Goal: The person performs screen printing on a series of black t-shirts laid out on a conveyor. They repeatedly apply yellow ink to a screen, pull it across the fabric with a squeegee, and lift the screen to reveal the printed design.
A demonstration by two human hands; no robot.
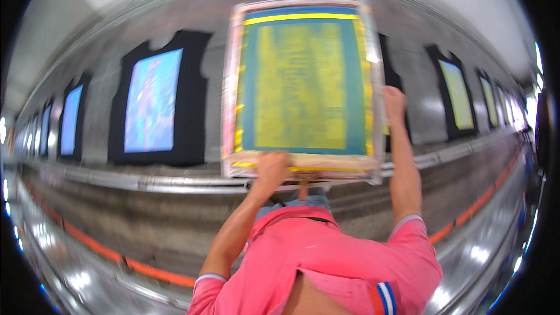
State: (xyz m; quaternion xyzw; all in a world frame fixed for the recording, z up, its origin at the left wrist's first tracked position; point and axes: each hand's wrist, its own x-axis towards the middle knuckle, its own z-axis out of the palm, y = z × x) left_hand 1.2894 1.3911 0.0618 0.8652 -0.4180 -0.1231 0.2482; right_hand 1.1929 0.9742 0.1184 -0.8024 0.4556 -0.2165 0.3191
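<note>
A screen printing frame (300,81) with a pale taped border and yellow-green mesh is held up before me, over the long grey table. My left hand (274,170) is closed on its near edge, left of the middle. At the frame's right side my right hand (395,105) grips the outer rail with bent fingers. Behind the frame a black shirt piece (389,52) shows only in part, mostly hidden. To the left lies another black shirt piece (192,96) bearing a blue and pink printed panel (153,102).
More black shirt pieces line the grey table (99,99) on both sides; those on the right carry yellow-green panels (456,94). A metal rail (151,183) runs along the table's near edge. Lower down stretches an orange strip (154,270).
</note>
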